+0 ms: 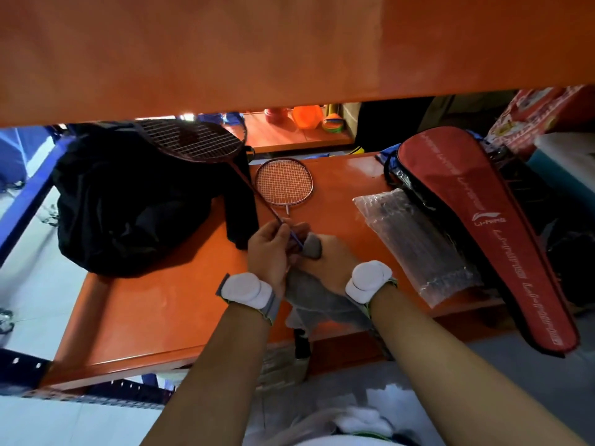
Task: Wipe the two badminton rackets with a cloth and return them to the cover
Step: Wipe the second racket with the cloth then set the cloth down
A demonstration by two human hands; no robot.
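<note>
Our left hand point(269, 249) pinches the dark racket point(193, 143) shaft, our right hand point(325, 262) grips the grey cloth point(322, 300) around it, between a black bag point(128, 201) and the red cover point(483, 226), with the pale racket point(285, 181) lying behind.

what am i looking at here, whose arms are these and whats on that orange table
No machine here: a camera worn on a person's head looks down at their own bare arms. The left hand pinches the shaft of a dark badminton racket. The right hand holds a grey cloth against that shaft. On the orange shelf lie a second racket, a black bag, a bubble-wrap packet and a red racket cover.
</note>
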